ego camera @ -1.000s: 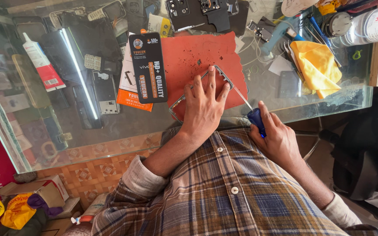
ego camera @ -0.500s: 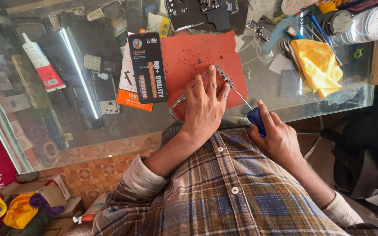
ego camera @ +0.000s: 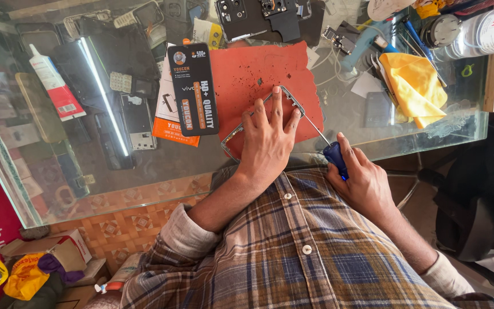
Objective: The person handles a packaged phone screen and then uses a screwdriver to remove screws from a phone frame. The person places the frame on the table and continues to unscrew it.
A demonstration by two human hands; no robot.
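The left hand [ego camera: 268, 137] is laid flat, fingers spread, on one phone frame [ego camera: 286, 93], which is pressed down onto the single red mat [ego camera: 258, 71]. The frame's metal rim is seen around the fingertips and below the thumb. The right hand [ego camera: 361, 180] is closed around the blue handle of one screwdriver [ego camera: 335, 157], whose thin shaft is pointed toward the frame's right edge. Mat and frame are carried by the glass desk [ego camera: 144, 166]. Just left of the mat, one black accessory box [ego camera: 192, 88] is laid over one orange packet [ego camera: 170, 123]. Further left, one white glue tube [ego camera: 52, 83] with a red label is seen. To the right, one yellow cloth [ego camera: 415, 86] is bunched up, and one black phone back panel [ego camera: 258, 17] is placed above the mat.
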